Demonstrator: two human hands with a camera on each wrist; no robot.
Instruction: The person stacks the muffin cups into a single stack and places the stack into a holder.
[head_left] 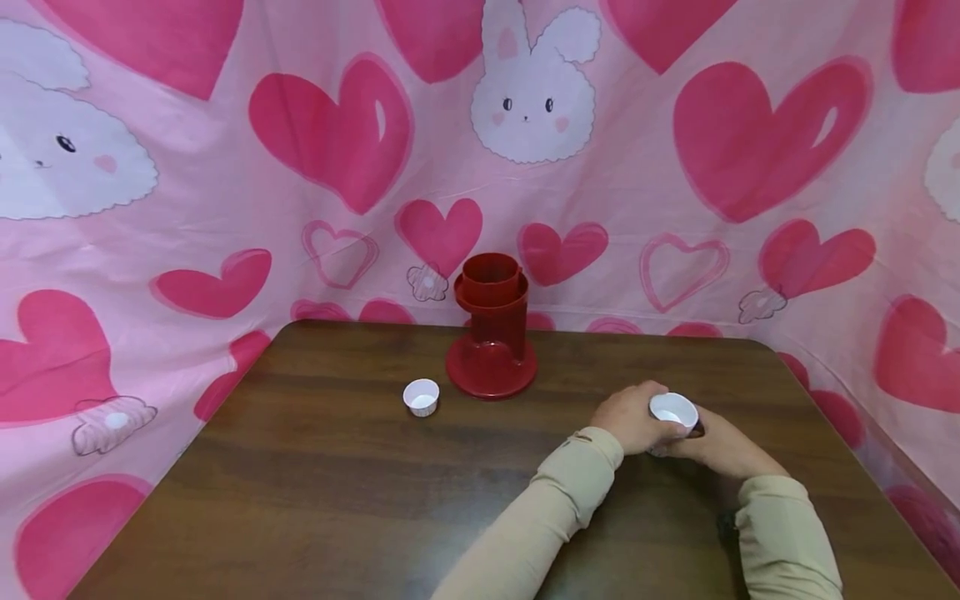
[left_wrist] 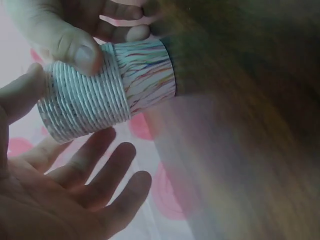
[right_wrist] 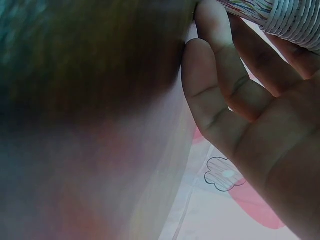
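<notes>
A stack of white paper baking cups (head_left: 673, 410) is held between both hands over the right part of the table. Its nested rims form ridges, and the lowest cup (left_wrist: 150, 70) shows coloured streaks on its side. My left hand (head_left: 636, 418) pinches the rim end of the stack, thumb on one side and index finger on the other; its remaining fingers are spread. From the other side, my right hand (head_left: 723, 446) grips the stack, its thumb pressing the ridged side. In the right wrist view, the stack (right_wrist: 295, 20) shows only partly, beyond the right hand's fingers.
A single white paper baking cup (head_left: 422, 398) stands upright left of centre on the brown wooden table (head_left: 337, 483). Near the back edge is a red round-based holder (head_left: 491, 367) with an open cylinder on top. Pink heart-printed cloth (head_left: 330, 142) hangs behind and beside the table.
</notes>
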